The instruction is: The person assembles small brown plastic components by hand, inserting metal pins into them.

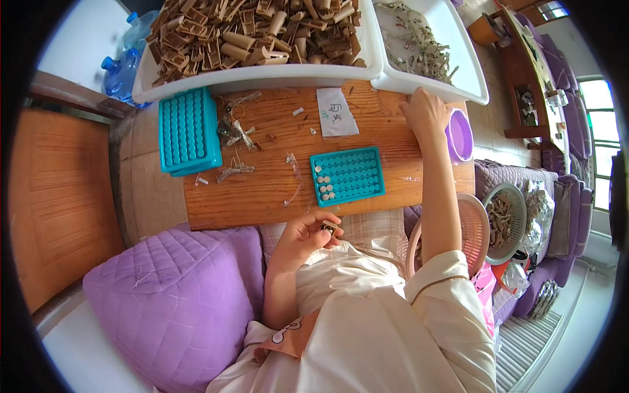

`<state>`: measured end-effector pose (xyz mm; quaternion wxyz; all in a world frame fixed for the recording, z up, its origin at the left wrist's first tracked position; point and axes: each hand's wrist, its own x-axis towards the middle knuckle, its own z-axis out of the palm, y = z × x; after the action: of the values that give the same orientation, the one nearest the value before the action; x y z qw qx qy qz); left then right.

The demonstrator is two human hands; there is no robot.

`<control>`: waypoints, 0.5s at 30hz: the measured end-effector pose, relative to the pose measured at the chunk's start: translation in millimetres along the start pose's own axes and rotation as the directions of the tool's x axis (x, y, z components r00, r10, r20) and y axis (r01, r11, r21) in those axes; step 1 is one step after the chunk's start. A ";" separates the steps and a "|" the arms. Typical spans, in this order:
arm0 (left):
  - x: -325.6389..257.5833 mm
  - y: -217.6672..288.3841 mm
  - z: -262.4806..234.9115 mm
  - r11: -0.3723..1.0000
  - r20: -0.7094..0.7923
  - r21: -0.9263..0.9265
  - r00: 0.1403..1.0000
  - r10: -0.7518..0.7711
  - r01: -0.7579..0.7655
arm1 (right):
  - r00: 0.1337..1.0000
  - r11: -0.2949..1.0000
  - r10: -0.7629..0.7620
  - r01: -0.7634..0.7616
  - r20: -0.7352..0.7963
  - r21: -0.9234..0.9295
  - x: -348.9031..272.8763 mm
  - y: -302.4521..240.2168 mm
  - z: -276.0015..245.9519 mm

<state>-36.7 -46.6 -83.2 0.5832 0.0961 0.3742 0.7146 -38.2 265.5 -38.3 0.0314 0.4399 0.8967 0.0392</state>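
My left hand (304,232) sits close in front of my chest, forearm bent upward from the elbow, fingers curled and pinched together at the tips. My right arm is stretched out straight ahead, sleeve bunched at the elbow, the right hand (424,111) palm down with fingers curled forward.

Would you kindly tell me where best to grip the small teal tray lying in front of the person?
Probably by its two short ends, coming from above. The small teal tray lies flat on the wooden board, its top a grid of holes, some already filled, so keeping it level matters.
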 end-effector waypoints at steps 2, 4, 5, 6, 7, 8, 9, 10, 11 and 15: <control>-0.3 0.2 0.2 1.000 0.004 0.013 1.000 -0.012 0.012 | 0.991 0.993 0.008 0.008 0.133 -0.119 13.5 -1.5 -6.6; -0.7 -1.1 2.0 0.999 -0.019 0.038 0.999 -0.034 0.034 | 0.984 0.972 0.003 0.039 0.178 -0.231 22.4 0.0 -0.1; -0.2 -1.7 1.4 0.999 -0.011 0.042 1.000 -0.028 0.028 | 0.986 0.972 0.006 0.033 0.168 -0.231 24.8 1.4 8.3; -0.1 -2.4 0.0 0.999 -0.025 0.041 0.999 -0.027 0.028 | 0.989 0.967 0.019 0.019 0.144 -0.255 24.6 -0.5 15.2; 0.2 -2.1 -0.3 0.999 -0.039 0.039 0.999 -0.027 0.029 | 0.992 0.961 0.032 0.003 0.119 -0.277 26.6 0.2 19.7; 0.5 -0.9 0.6 0.998 -0.050 0.054 0.998 -0.024 0.027 | 0.993 0.961 0.035 -0.003 0.111 -0.278 30.3 3.0 22.7; 1.0 -0.3 0.8 0.998 -0.047 0.056 0.999 -0.019 0.022 | 0.986 0.955 0.044 0.006 0.161 -0.298 30.9 -0.1 21.3; 1.8 0.2 1.1 0.998 -0.056 0.060 0.998 -0.014 0.017 | 0.976 0.948 0.055 0.015 0.209 -0.317 30.9 -3.1 20.1; 2.4 0.6 1.4 0.998 -0.065 0.064 0.998 -0.008 0.012 | 0.964 0.942 0.067 0.024 0.257 -0.336 30.7 -5.4 19.0; 5.8 -1.3 4.3 0.997 -0.111 0.075 0.994 0.011 -0.002 | 0.980 0.950 0.049 0.014 0.192 -0.313 33.2 -10.4 19.2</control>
<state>-35.0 -39.5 -82.7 0.5551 0.0790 0.4321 0.7063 -65.0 286.3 -59.1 0.1890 0.4390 0.8676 0.1371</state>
